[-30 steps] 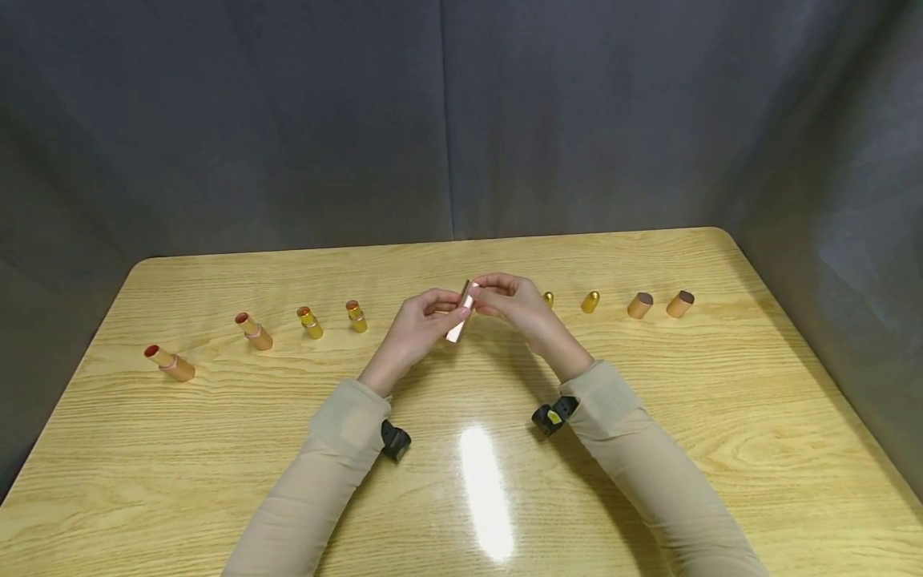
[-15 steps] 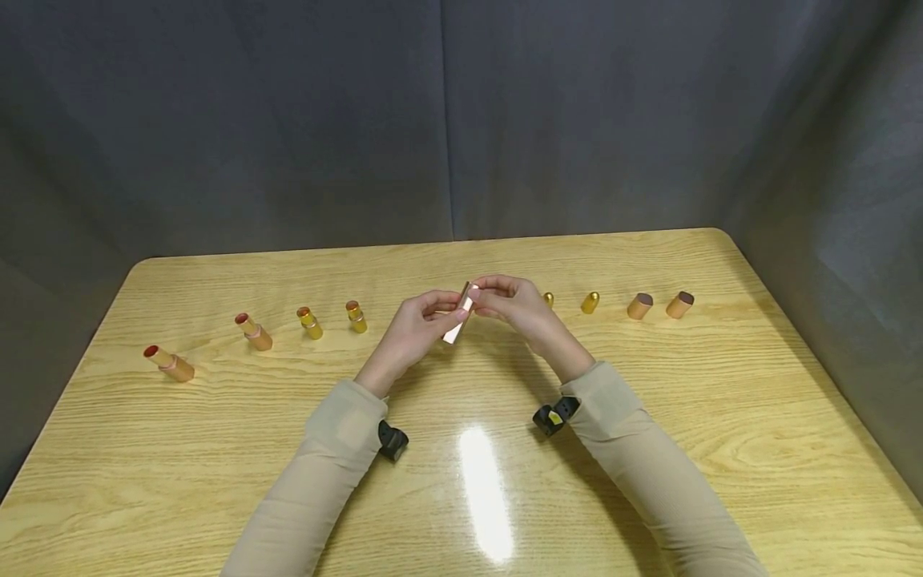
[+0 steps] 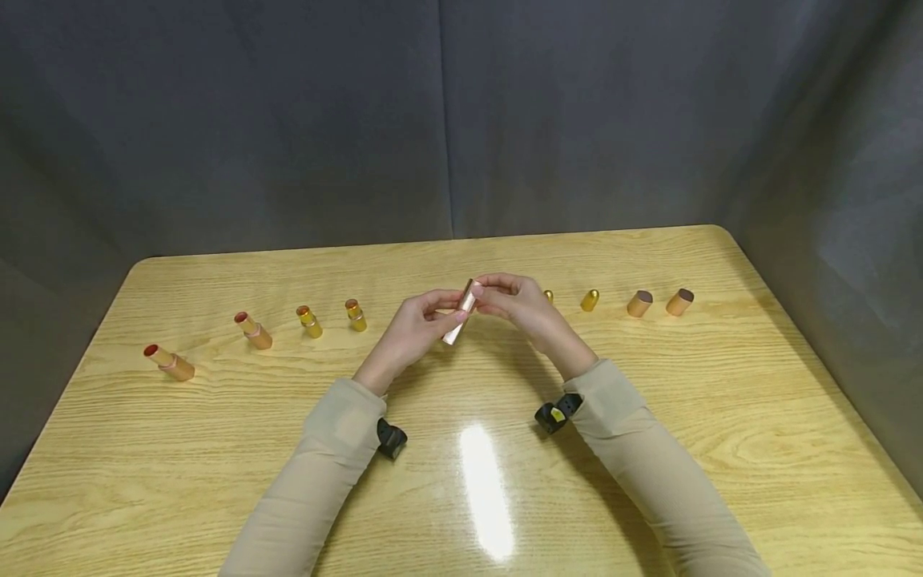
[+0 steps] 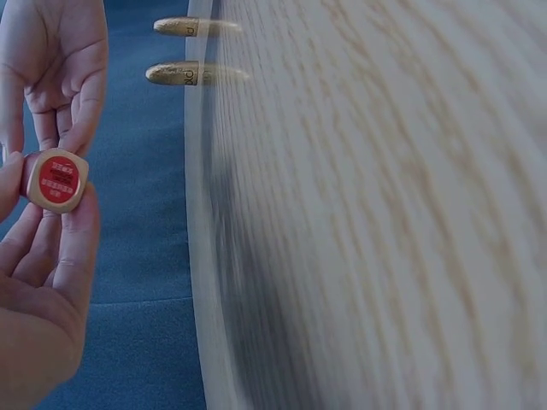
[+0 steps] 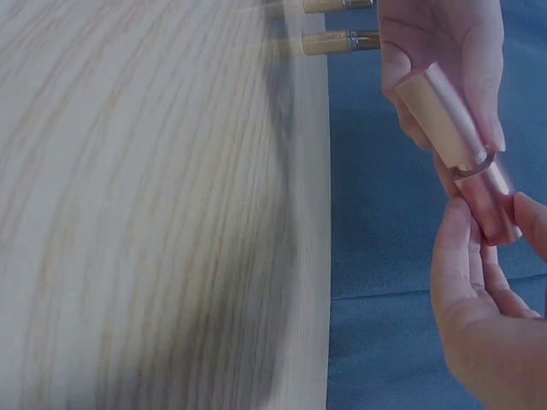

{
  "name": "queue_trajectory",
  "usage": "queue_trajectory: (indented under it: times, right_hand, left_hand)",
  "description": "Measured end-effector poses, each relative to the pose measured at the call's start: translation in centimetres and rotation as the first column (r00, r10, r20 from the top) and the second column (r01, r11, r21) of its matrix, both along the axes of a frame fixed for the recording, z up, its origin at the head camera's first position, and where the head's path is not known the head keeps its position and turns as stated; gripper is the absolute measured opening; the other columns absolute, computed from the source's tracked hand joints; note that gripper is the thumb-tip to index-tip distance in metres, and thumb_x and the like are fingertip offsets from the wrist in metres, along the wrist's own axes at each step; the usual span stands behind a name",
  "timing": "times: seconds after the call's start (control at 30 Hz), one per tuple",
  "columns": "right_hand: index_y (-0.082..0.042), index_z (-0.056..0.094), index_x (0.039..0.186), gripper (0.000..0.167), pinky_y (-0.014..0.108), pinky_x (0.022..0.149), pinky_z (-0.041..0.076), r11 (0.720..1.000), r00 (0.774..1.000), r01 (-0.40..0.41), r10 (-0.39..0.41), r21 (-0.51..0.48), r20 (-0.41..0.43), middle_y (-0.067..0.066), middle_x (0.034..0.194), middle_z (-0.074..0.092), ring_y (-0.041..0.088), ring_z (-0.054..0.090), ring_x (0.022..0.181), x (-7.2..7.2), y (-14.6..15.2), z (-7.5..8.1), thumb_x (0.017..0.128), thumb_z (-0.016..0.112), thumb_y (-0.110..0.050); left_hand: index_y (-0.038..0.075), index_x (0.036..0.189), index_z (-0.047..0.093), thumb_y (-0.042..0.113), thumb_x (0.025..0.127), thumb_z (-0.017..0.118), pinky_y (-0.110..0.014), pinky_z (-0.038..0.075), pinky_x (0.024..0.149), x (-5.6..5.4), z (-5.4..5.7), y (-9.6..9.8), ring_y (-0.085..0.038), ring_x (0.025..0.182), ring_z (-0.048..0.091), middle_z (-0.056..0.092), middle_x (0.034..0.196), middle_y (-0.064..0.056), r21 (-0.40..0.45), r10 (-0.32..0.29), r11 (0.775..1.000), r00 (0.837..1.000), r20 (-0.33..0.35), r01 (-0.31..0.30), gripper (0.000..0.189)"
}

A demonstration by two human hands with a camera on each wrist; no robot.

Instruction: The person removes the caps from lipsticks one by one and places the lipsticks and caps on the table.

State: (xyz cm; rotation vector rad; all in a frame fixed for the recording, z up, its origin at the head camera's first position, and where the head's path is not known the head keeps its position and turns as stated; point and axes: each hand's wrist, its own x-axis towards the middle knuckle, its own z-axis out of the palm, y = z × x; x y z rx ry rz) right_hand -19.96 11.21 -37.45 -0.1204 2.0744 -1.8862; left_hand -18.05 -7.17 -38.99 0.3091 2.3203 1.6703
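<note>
Before me in the head view, both hands hold one rose-gold lipstick (image 3: 460, 314) above the table. My left hand (image 3: 413, 328) grips its longer base, whose end carries a round red label (image 4: 59, 181) in the left wrist view. My right hand (image 3: 525, 312) pinches the cap (image 5: 489, 205) between thumb and fingers. In the right wrist view a narrow gap shows between the cap and the base (image 5: 443, 118), and the two lie slightly out of line. Nearest to the right hand stands a gold rounded cap (image 3: 549, 296), partly hidden by it.
On the left stand uncapped lipsticks: two rose-gold, the outer one (image 3: 170, 363) and the inner one (image 3: 254, 331), and two gold, one (image 3: 309, 321) beside another (image 3: 356, 316). To the right are a gold cap (image 3: 590, 300) and two rose-gold caps (image 3: 639, 304). Dark cloth (image 3: 447, 120) hangs behind the table.
The wrists have shifted very slightly apart, and the lipstick's lower end has moved a little to the left. Both hands keep their hold; the standing lipsticks and caps stay in place.
</note>
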Motion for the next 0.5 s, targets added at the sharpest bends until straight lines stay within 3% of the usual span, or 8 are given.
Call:
queue_trajectory:
  times: [0.17,0.5]
  right_hand:
    - [0.009,0.050,0.129,0.039,0.024,0.093,0.053,1.000,1.000,0.012,-0.011,-0.011,0.012,0.010,0.117,0.057,0.003,0.062,0.090,-0.04,0.05,0.17,0.096,0.055,-0.011]
    - [0.008,0.047,0.133,0.043,0.022,0.092,0.053,0.999,0.999,0.030,-0.030,-0.033,0.015,0.015,0.125,0.054,0.004,0.061,0.092,-0.02,0.04,0.37,0.097,0.055,-0.013]
  left_hand:
    - [0.008,0.134,0.053,0.022,0.096,0.059,-0.024,0.051,0.076,0.09,0.04,-0.11,-0.026,0.103,0.062,0.059,0.129,-0.014,-0.001,-0.009,1.000,1.000,-0.003,0.009,0.041]
    - [0.012,0.136,0.052,0.022,0.095,0.060,-0.037,0.052,0.079,0.21,0.16,-0.34,-0.021,0.096,0.061,0.059,0.131,-0.013,0.014,-0.025,1.000,1.000,-0.004,0.025,0.043]
